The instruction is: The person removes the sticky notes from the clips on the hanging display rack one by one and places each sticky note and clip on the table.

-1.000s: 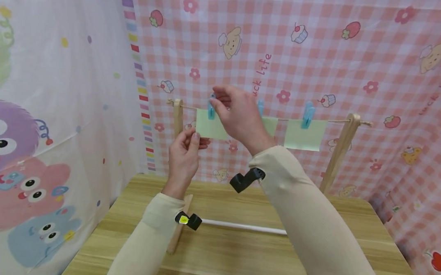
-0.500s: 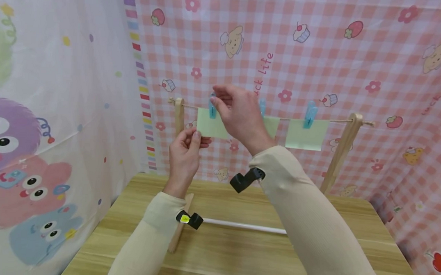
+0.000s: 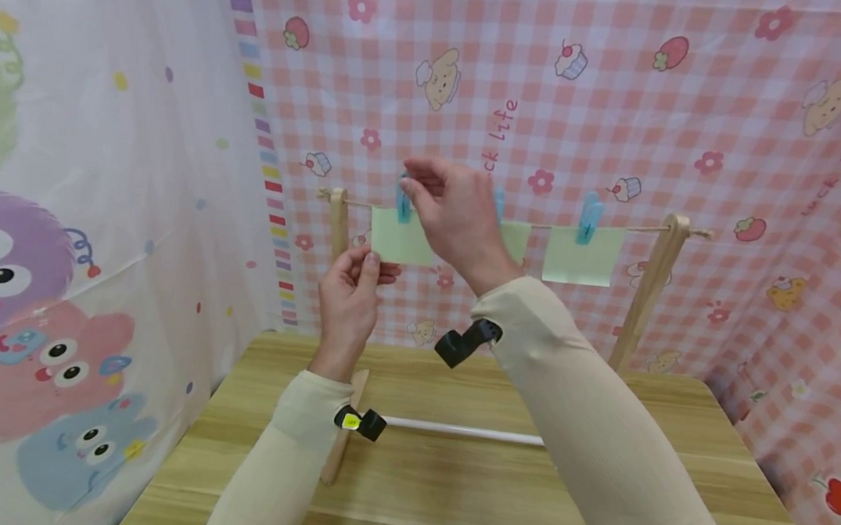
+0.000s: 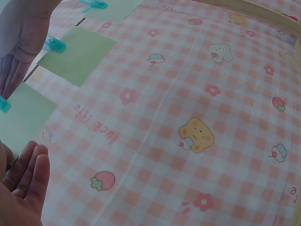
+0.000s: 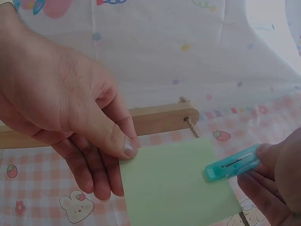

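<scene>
In the head view, my left hand (image 3: 348,302) pinches the lower left corner of the leftmost pale green paper sheet (image 3: 398,244) between thumb and finger. The remaining fingers extend behind the sheet. My right hand (image 3: 461,217) reaches across from the right and pinches the top end of a blue clothespin (image 5: 233,163), clearest in the right wrist view. This clothespin overlaps the sheet's upper edge at the rope (image 5: 192,127). Two more green sheets hang to the right, the middle one (image 4: 77,56) and the far right one (image 3: 583,258), each with a blue clothespin.
Wooden posts stand at both ends of the rope, the left one (image 3: 338,224) and the right one (image 3: 648,296). A white rod (image 3: 462,430) runs low above the wooden table (image 3: 453,491), joined to a wooden foot (image 3: 338,455). A pink checked cloth (image 3: 595,129) hangs behind.
Both hands keep nearly the same hold on the paper sheet and the clothespin. The head view shifts only slightly.
</scene>
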Tool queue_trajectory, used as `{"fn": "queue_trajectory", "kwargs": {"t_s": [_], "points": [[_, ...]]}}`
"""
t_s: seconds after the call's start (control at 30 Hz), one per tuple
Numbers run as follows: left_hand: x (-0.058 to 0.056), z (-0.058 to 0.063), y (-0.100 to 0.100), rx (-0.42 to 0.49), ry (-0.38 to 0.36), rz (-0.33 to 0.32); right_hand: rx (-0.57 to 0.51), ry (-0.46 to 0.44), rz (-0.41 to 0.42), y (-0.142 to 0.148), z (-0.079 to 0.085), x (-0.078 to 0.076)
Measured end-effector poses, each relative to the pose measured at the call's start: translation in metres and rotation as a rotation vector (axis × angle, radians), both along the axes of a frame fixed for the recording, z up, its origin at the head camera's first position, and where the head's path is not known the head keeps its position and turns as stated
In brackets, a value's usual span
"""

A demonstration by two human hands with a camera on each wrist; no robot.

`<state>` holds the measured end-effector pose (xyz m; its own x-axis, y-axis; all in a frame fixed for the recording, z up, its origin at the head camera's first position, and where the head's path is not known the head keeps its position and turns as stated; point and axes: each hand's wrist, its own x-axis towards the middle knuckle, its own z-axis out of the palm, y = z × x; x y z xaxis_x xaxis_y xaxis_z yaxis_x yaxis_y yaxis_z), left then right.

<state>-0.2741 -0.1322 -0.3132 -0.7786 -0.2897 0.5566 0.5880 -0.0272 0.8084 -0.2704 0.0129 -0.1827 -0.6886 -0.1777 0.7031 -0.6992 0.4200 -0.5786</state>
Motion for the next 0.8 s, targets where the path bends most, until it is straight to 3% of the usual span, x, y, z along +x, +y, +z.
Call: {"fn": "queue_trajectory", "kwargs": {"t_s": [0.37, 0.8], "points": [[0.0004, -0.0033, 0.0004, 0.023, 0.033, 0.005, -0.030, 0.059, -0.029, 0.0029, 0.0013, 0.0018], [0.0034, -0.0089, -0.0022, -0.004, -0.010, 0.018, -0.060, 0.065, -0.011, 0.0031, 0.0021, 0.0059]]}}
